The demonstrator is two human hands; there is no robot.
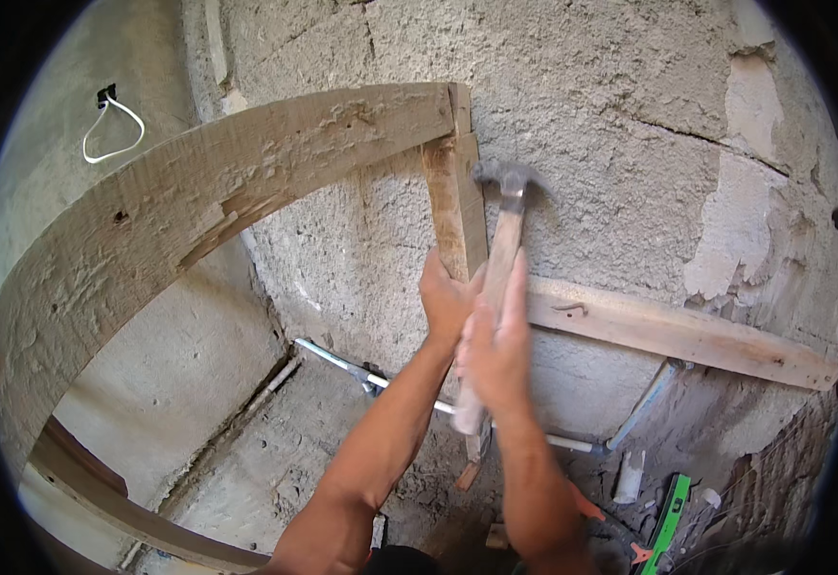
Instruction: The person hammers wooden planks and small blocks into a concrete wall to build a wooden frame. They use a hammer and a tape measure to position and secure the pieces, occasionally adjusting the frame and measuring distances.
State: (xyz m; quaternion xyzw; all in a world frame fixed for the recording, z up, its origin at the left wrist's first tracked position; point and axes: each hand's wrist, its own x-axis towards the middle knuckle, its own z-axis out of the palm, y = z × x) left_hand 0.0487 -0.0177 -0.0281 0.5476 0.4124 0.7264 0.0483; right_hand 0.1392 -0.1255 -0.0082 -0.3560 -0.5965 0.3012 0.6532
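My right hand (497, 359), slightly smeared by motion, grips the wooden handle of a claw hammer (507, 225). The hammer's metal head is up beside the right edge of an upright wooden post (449, 206); whether it touches the wood I cannot tell. Just left of the hammer, my left hand (446, 302) is closed round the post below the head's height. A wide plank (275, 144), bent by the lens, meets the post's top from the left. To the right of my hands a horizontal board (687, 335) runs along the wall, with a bent nail (570, 309) on its face.
A rough plastered wall (610, 144) stands right behind the post. White pipes (342, 364) run low along it. At the lower right lie a green spirit level (670, 517) and a short piece of white pipe (630, 477). White wire (141, 125) loops from a wall hole at left.
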